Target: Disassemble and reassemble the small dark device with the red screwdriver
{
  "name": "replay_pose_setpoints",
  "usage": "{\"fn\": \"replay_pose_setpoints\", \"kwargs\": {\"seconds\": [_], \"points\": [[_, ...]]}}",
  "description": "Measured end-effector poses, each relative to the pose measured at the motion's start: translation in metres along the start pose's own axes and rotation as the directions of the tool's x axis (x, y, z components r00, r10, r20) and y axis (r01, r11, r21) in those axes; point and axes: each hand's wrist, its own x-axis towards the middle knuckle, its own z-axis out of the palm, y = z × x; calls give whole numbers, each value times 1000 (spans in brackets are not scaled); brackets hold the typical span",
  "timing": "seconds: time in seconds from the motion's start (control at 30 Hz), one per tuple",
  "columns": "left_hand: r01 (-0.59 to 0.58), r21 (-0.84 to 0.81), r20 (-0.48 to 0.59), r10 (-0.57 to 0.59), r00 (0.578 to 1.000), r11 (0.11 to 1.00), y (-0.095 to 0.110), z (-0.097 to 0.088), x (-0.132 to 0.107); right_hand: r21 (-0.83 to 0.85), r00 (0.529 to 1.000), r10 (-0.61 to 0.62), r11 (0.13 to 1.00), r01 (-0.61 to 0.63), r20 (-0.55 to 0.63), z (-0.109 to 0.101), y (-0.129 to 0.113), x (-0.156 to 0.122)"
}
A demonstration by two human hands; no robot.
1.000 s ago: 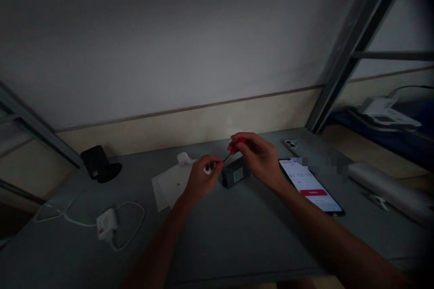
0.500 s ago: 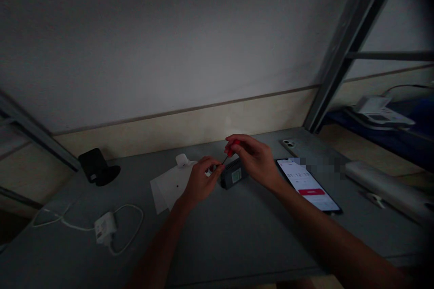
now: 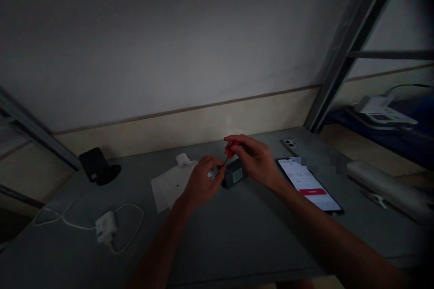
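My right hand (image 3: 256, 159) grips the red handle of a screwdriver (image 3: 233, 149), its thin shaft slanting down to the left. At the shaft's tip, the thumb and forefinger of my left hand (image 3: 203, 180) are pinched together. What they hold is too small and dark to make out. Just behind and between both hands stands a dark grey box (image 3: 233, 175) with a slotted top and a pale label on its front. Part of the box is hidden by my fingers.
White paper sheets (image 3: 162, 189) with a small dark speck lie left of my hands, a white earbud case (image 3: 182, 159) behind them. A phone (image 3: 308, 185) showing a timer lies right. Further left are a white charger with cable (image 3: 106, 227) and a black stand (image 3: 98, 167).
The left fingertips have closed in a little more around the screwdriver's tip. My right hand keeps its hold on the handle with hardly any movement.
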Motion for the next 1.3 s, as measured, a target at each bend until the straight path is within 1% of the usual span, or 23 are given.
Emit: {"fn": "replay_pose_setpoints", "kwargs": {"seconds": [0.17, 0.33, 0.43, 0.57, 0.73, 1.0, 1.13, 1.3], "points": [[-55, 46, 13, 55, 998, 997, 4, -1, 0, -25, 999, 7, 1000, -6, 32, 0, -3, -1], [-90, 105, 26, 88, 996, 990, 6, -4, 0, -58, 999, -28, 998, 31, 44, -1, -5, -1], [-118, 138, 52, 112, 992, 983, 5, -5, 0, -74, 999, -16, 997, 20, 49, -1, -6, -1], [-130, 166, 82, 117, 990, 978, 4, -7, 0, -67, 998, -24, 997, 28, 59, 0, -6, -2], [-135, 199, 89, 119, 989, 971, 3, -6, 0, -60, 998, -10, 998, 14, 67, 0, -5, -3], [-140, 200, 89, 124, 988, 970, 1, -5, 0, -72, 998, -11, 997, 16, 62, 2, -1, -1], [-143, 186, 90, 128, 988, 972, 2, -5, 1, -90, 998, 10, 996, -4, 67, 2, -1, -1], [-110, 140, 86, 99, 991, 984, 3, -6, 0, -89, 998, 34, 996, -29, 58, 0, 0, 0]]}}
